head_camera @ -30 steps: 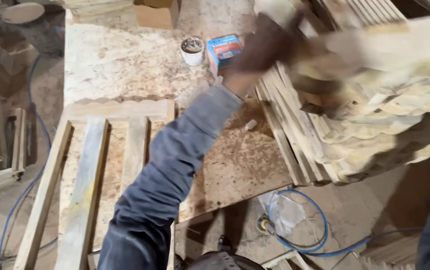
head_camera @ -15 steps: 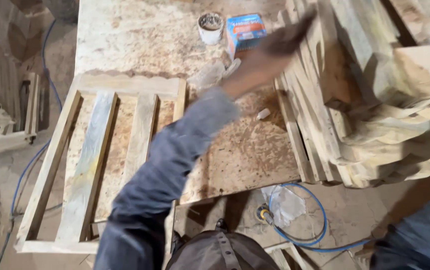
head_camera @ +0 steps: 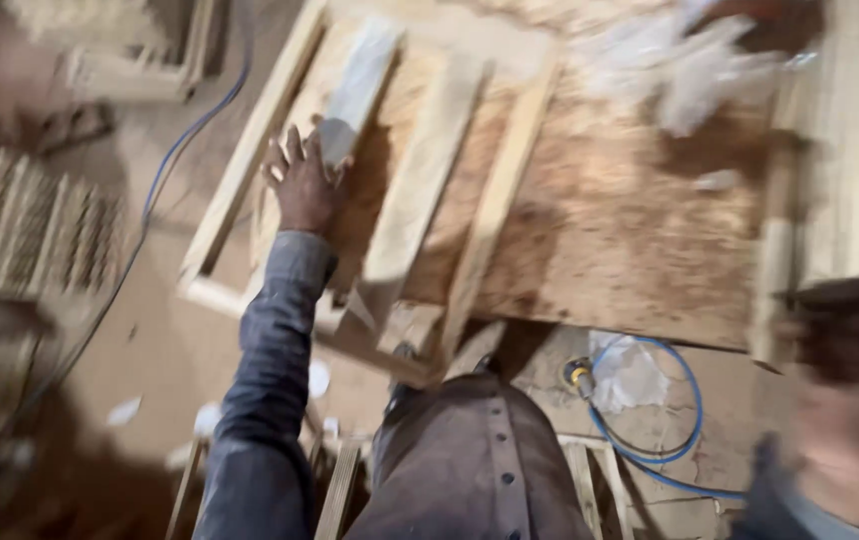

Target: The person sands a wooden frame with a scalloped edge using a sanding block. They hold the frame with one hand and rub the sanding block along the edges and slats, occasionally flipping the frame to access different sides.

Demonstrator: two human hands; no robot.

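My left hand (head_camera: 305, 182) lies with its fingers spread on the left slat (head_camera: 355, 90) of a pale wooden slatted frame (head_camera: 495, 200). The frame rests on a chipboard worktop (head_camera: 640, 250) and overhangs its near left edge. My right hand (head_camera: 850, 330) is a dark blur at the right edge, beside a wooden strip (head_camera: 775, 250) along the worktop's right side. Whether it holds anything cannot be made out. The whole view is smeared by motion.
A crumpled clear plastic bag (head_camera: 690, 70) lies at the worktop's far right. A blue hose (head_camera: 685, 400) with a brass fitting coils on the floor below. Lattice panels (head_camera: 30, 230) and a blue cable (head_camera: 165, 170) are on the left floor.
My left hand has swung from the stacked wood at the far right down to the slatted frame on the left. The view has swung and moved closer to the bench.
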